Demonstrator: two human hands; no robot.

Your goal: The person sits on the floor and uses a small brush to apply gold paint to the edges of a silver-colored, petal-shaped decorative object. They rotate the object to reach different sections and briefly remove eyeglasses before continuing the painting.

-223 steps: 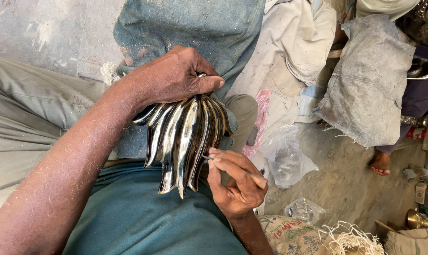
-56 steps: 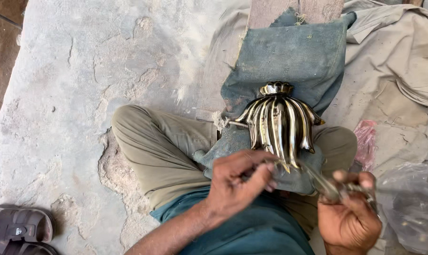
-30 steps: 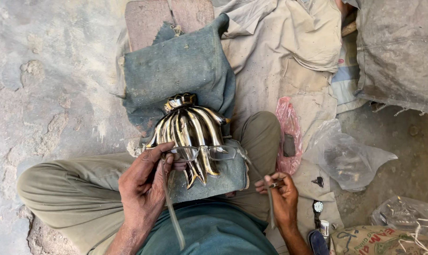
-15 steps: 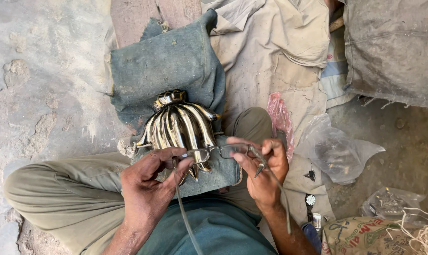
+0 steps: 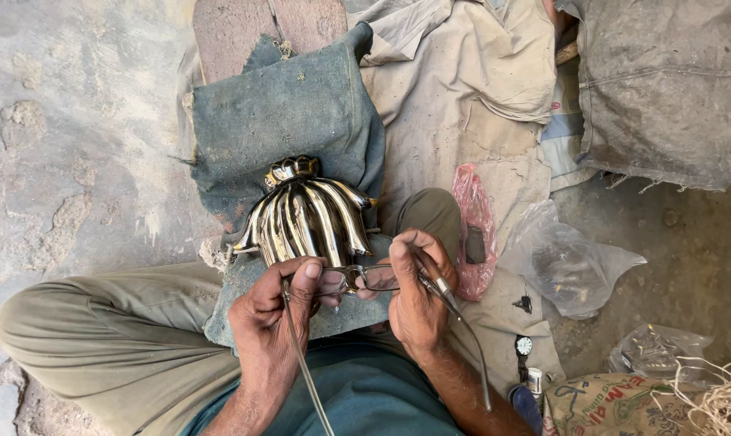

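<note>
A shiny metal ornament (image 5: 305,214) with curved ribs and a small crown-like top lies on a grey-blue cloth (image 5: 284,113) over my lap. Just below it, both hands hold a pair of eyeglasses (image 5: 365,278) with a thin cord (image 5: 305,371). My left hand (image 5: 272,315) pinches the left temple, and the cord trails down from it. My right hand (image 5: 414,295) grips the right side of the frame, the temple and cord running out past my fingers. The lenses sit between my hands, close to the ornament's rib tips.
I sit cross-legged in khaki trousers (image 5: 115,339) on rough concrete (image 5: 67,137). To the right lie beige cloth (image 5: 470,73), a pink plastic bag (image 5: 474,234), clear plastic bags (image 5: 571,262), a wristwatch (image 5: 524,345) and a grey sack (image 5: 664,81). A printed sack with straw (image 5: 624,404) sits lower right.
My right hand has come in from the lower right with the glasses. Both hands now hold the frame between them, just under the ornament, which has stayed put on the cloth.
</note>
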